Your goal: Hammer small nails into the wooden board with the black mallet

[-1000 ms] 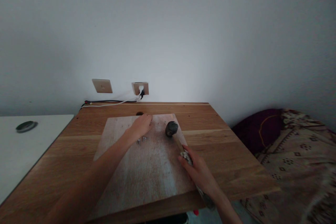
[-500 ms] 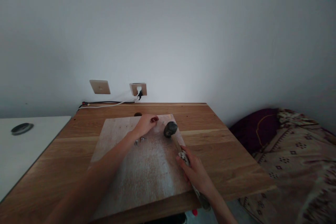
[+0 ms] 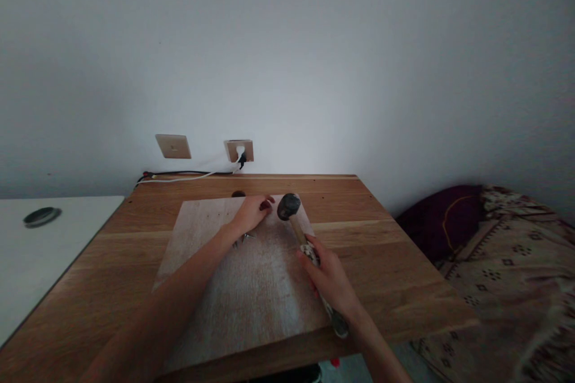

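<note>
A pale wooden board [image 3: 251, 287] lies on the brown wooden table [image 3: 381, 251]. My right hand [image 3: 330, 278] is closed round the handle of a hammer [image 3: 296, 224], whose dark head is lifted over the board's far right corner. My left hand [image 3: 254, 212] rests on the far part of the board with fingers pinched together near the hammer head; what they hold is too small to make out. A few loose nails [image 3: 240, 240] lie on the board just beneath my left wrist.
A white surface [image 3: 40, 251] with a round dark lid [image 3: 41, 216] adjoins the table on the left. Wall sockets [image 3: 239, 150] and cables [image 3: 179, 176] run along the table's back edge. A patterned bed cover and dark pillow [image 3: 449, 215] lie to the right.
My right hand has raised the hammer and swung its head up and left toward my left fingers. My left hand has slid slightly right and pinched its fingers.
</note>
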`<state>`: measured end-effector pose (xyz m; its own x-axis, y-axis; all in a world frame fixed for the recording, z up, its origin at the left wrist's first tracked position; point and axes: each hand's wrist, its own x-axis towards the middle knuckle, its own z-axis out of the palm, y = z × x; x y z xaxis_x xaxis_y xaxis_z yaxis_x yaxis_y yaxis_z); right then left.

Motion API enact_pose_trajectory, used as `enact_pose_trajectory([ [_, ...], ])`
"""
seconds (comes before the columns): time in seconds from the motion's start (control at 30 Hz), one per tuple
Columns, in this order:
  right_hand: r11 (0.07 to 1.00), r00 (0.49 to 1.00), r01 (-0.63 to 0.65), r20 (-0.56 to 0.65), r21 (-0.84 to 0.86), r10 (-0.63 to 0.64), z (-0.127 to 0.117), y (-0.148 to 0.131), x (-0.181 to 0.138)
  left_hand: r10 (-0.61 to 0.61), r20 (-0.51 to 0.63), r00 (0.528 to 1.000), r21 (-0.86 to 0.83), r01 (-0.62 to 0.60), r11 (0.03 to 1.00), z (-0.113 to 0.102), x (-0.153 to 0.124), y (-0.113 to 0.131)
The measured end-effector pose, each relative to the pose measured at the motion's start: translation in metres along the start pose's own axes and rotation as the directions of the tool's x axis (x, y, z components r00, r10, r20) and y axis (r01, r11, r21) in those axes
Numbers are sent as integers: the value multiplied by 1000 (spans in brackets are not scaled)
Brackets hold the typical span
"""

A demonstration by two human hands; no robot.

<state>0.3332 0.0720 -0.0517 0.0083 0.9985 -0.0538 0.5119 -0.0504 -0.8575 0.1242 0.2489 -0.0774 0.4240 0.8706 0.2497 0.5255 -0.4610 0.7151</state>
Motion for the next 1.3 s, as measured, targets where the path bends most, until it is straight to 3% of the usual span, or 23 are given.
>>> enact_pose_trajectory([
  [0.13,998,998,63,4,-17,-63,4,-16,24,-25,5,1000,-59,26,998,-2,1,2],
  [0.27,992,993,109,51,-57,-106,5,-22,38,7,-17,1000,96,-6,995,-26,-10,3],
  [0.4,995,994,94,61,-43,-91,4,-15,29,-29,190,981,254,-20,967,-58,-34,3],
  [0.47,996,995,80,54,-28,-78,4,-9,19,-52,236,970,312,-26,950,-65,-44,4],
  [0.73,998,993,-47,105,-36,50,4,8,-9,58,208,976,440,-146,886,-48,-41,12],
  [0.93,994,988,-95,125,61,87,5,8,-13,34,-5,999,100,-33,994,-39,-23,-4],
  [1.03,994,989,-89,121,64,81,5,8,-12,3,-41,999,28,-2,1000,-33,-19,-12],
  [1.3,994,990,-81,123,73,72,6,8,-12,89,-52,995,165,-80,983,-25,-23,-17],
])
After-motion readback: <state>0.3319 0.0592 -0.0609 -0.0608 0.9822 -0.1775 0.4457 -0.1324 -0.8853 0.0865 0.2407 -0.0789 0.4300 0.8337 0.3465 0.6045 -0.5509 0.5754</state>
